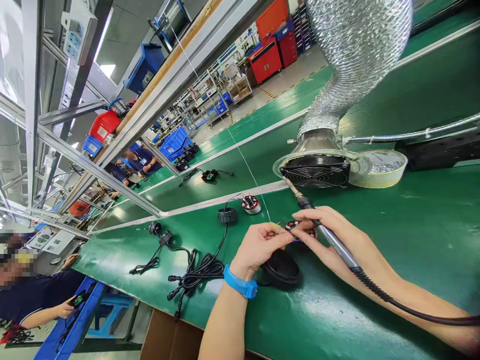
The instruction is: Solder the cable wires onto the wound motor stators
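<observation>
Bare forearms (225, 320) lie nearest, left hand (257, 245) pinching at a round part (291, 225), right hand (347, 237) gripping a slender soldering iron (332, 240).

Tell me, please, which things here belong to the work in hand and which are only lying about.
Likely in use:
soldering iron in the right hand
thin wire at the left hand
red-and-black part between the hands

Probably just lying about:
cable bundle
red-and-silver ring
blue crate in the background
</observation>
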Motion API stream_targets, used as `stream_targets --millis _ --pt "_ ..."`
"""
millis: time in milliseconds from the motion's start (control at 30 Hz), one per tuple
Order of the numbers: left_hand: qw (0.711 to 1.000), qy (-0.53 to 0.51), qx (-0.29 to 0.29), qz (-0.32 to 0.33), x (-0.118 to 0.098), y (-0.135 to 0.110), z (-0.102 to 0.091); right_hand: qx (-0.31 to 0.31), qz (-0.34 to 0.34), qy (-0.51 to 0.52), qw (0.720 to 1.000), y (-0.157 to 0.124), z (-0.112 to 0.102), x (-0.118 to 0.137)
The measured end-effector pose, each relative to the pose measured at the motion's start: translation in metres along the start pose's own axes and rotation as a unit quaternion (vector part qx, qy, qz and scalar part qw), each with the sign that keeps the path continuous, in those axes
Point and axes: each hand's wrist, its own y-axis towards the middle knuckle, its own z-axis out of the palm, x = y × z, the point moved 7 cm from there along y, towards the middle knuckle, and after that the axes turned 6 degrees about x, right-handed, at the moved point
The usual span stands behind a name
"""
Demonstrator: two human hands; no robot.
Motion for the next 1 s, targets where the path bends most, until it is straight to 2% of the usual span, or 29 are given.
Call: stream_targets --millis 100,233,333,433,567,733,867,1000 --pt "1.0 -0.013 -0.012 0.003 0.002 0.001 -0.003 0.002 -0.055 -0.022 0.998 -0.001 0.004 0.006" --pt "0.998 -0.015 -0.063 0.015 0.005 0.001 -0.009 0.006 -0.091 -0.036 0.995 -0.001 0.01 0.01" --pt "0.993 -0.014 -0.115 0.021 0.007 0.003 -0.019 -0.002 -0.076 -0.031 0.997 0.003 0.005 0.009" --pt "0.988 -0.013 -0.151 0.016 0.009 0.005 -0.029 0.006 -0.007 -0.017 1.0 0.007 -0.005 0.002" --pt "0.987 -0.009 -0.158 0.01 0.011 0.007 -0.032 -0.011 0.064 -0.014 0.998 0.002 -0.016 -0.015" --pt "0.985 -0.01 -0.172 0.01 0.011 0.007 -0.035 0.012 0.049 0.023 0.998 -0.007 -0.014 -0.024" --pt "0.987 -0.006 -0.16 0.018 0.01 0.008 -0.034 0.012 0.026 0.051 0.998 -0.008 -0.015 -0.02" --pt "0.988 0.002 -0.15 0.024 0.007 0.007 -0.031 0.019 0.033 0.068 0.997 -0.008 -0.012 -0.019"
